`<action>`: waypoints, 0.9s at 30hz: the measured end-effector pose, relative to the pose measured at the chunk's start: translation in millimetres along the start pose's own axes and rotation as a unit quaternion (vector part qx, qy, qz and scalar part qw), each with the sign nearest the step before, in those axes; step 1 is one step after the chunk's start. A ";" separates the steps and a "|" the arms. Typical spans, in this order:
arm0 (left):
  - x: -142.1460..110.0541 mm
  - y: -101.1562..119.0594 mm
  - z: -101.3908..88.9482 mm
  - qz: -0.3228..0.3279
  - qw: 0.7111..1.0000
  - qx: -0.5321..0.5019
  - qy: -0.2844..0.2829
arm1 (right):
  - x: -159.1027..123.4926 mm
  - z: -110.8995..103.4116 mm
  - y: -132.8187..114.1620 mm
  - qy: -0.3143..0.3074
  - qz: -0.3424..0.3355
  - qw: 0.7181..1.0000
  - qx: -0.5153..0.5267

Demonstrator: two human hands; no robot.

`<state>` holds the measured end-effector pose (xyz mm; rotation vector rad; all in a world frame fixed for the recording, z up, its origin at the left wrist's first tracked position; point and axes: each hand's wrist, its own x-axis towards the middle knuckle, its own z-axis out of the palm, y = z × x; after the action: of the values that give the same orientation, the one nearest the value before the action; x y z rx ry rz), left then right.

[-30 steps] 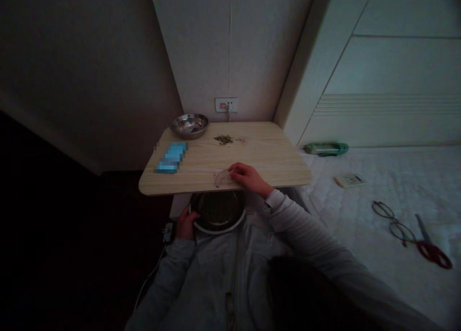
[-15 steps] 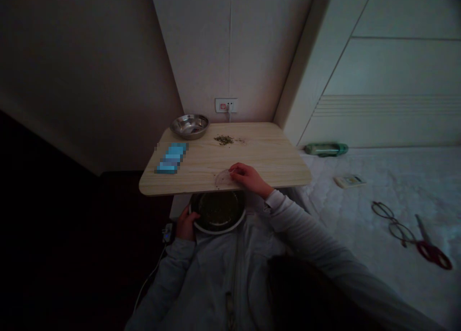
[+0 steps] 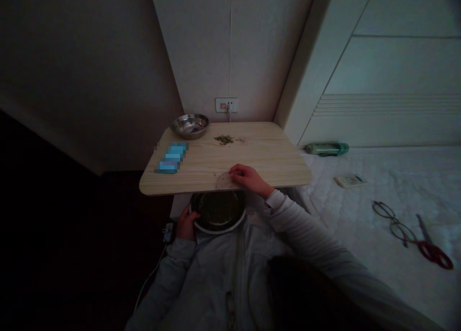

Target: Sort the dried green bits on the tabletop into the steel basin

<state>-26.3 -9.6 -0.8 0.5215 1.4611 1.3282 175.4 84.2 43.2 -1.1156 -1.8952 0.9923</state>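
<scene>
My left hand (image 3: 187, 224) grips the left rim of a round bowl (image 3: 232, 228) below the table's front edge, thumb over the rim. Dark contents fill the bowl, too dim to name. At the front edge of the small wooden table (image 3: 196, 165), my right hand (image 3: 248, 178) pinches a thin, see-through, rounded piece (image 3: 222, 180) that looks like plastic. That piece lies low over the tabletop, just above the bowl's far side. A few dark specks sit beside it. Farther back on the table is a small heap of greenish-brown grains (image 3: 224, 139).
A steel bowl (image 3: 189, 127) stands at the table's back left, with a blurred-out phone (image 3: 173, 157) in front of it. On the white bed at right lie a green bottle (image 3: 326, 149), a small pale box (image 3: 350, 180), glasses (image 3: 394, 220) and red-handled scissors (image 3: 434, 252).
Almost nothing differs. The see-through piece in my right hand has tilted or shifted very slightly; both hands and the bowl stay in place.
</scene>
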 end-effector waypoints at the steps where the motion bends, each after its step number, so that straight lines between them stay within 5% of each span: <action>1: 0.3 -0.7 -0.2 -0.003 1.000 -0.002 0.000 | -0.1 0.0 -0.3 -0.002 0.000 1.000 0.001; 7: 2.8 -2.3 -2.6 0.008 1.000 0.003 -0.018 | 0.4 -2.9 -0.6 -0.009 0.011 0.999 0.038; 14: 5.6 -5.6 -5.4 0.012 0.999 0.004 -0.031 | 0.2 -16.7 9.5 0.100 0.051 0.992 0.065; 27: 5.5 -4.8 -5.8 0.027 0.999 0.020 -0.024 | -2.9 -17.1 7.1 0.064 0.043 0.997 0.005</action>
<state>-31.8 -9.0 -8.2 0.6185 1.4444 1.3223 193.7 88.3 44.2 -1.2353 -1.7523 0.9531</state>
